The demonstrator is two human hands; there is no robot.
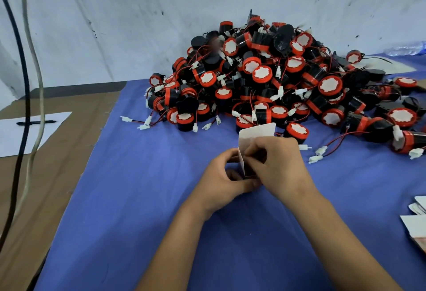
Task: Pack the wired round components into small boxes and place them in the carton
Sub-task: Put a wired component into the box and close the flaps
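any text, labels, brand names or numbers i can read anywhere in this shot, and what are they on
None can be read.
Small box held by the left hand and right hand: white flap, blank.
Pile of round components: white caps, no print visible.
Sheet of paper under a pen: blank.
Flat cartons at right edge: reddish patch, too cropped to read.

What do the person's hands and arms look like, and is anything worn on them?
Both the left hand and the right hand are bare: no gloves, rings, watch or bracelet are visible. Both forearms are uncovered down to the picture's lower edge, with no sleeves in view.
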